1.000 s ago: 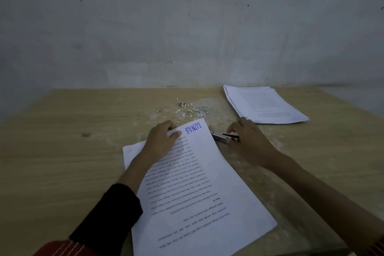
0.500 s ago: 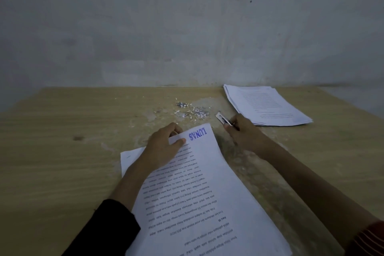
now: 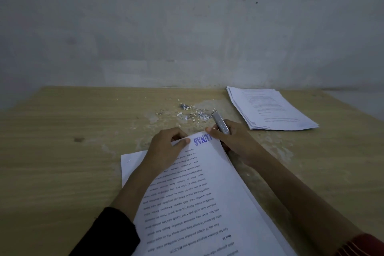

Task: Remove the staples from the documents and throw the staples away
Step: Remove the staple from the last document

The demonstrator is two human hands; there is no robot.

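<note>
Ahead, loose staples [image 3: 185, 107] littering table [image 3: 62, 151], paper stack [image 3: 270, 108] at right

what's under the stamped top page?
More white sheets show past the page at its left and right edges. The left hand pinches the far corner, so any staple there is covered, as is the table beneath.

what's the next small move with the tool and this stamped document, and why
Probably swing the tip of the metal tool down to the far corner of the document, beside the blue stamp. The right hand grips the tool with its tip pointing away toward the scraps, while the left hand pinches that corner steady. I cannot see the staple itself.
</note>
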